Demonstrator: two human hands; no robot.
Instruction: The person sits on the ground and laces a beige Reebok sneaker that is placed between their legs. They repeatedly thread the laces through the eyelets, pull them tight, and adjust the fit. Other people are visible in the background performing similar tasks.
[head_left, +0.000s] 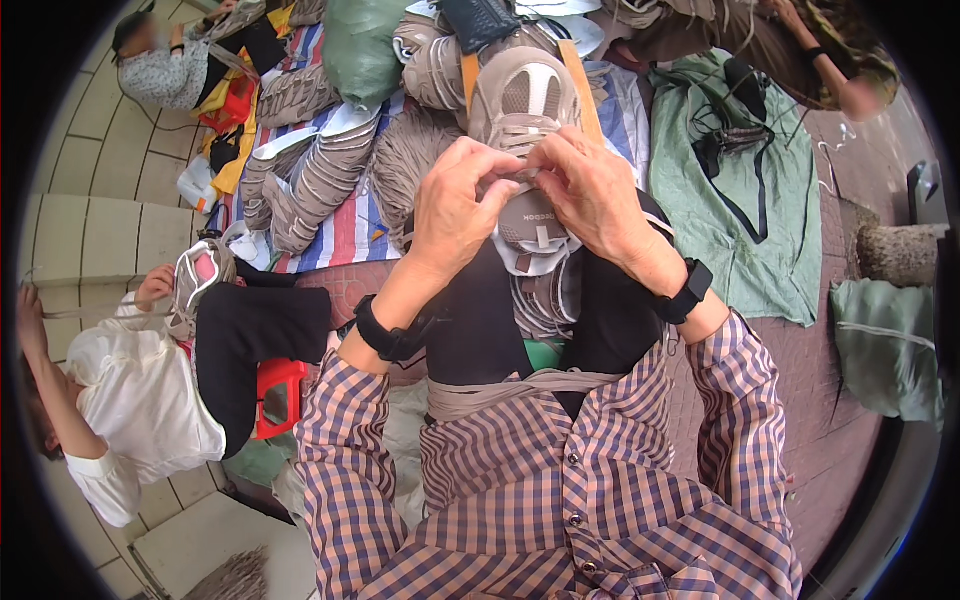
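Note:
A taupe shoe upper (515,85) with a white front panel lies toe-away over my knees, and its grey tongue (530,222) points back at me. Both my hands meet over the lacing at its middle. My left hand (455,205) is closed, thumb and index finger pinching at the shoelace (528,128). Close beside it, my right hand (595,200) makes a similar pinch on the lace; the fingertips nearly touch and hide most of the strand between them. More flat laces (470,396) lie across my lap.
Rows of stacked shoe uppers (320,190) and a lace bundle (405,155) lie on a striped sheet (350,235). A green sack (365,50) stands behind. Seated at left, a co-worker (150,400) holds another shoe (195,280). A green tarp (740,190) covers ground at right.

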